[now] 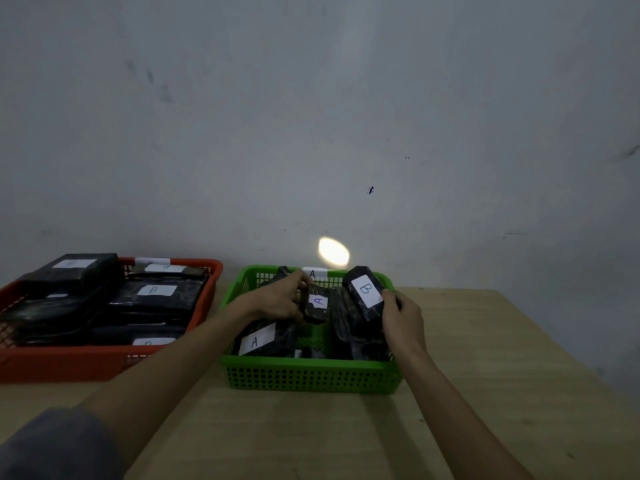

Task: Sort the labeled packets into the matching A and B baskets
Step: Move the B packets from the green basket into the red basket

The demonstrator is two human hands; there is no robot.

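Observation:
A green basket point(311, 374) with an A tag on its back rim stands in the middle of the table. Over it, my left hand point(280, 299) grips a small black packet labeled A point(317, 304). My right hand point(401, 315) holds a larger black packet labeled B point(363, 296), tilted up above the basket's right side. Another black packet labeled A point(259, 339) lies in the basket's near left corner, with several more dark packets around it. An orange basket point(69, 363) at the left holds several black packets, one showing a B label point(156, 289).
The wooden table point(485, 375) runs to the right and toward me. A grey wall point(311, 133) rises right behind both baskets, with a bright light spot point(333, 251) on it. A narrow gap separates the two baskets.

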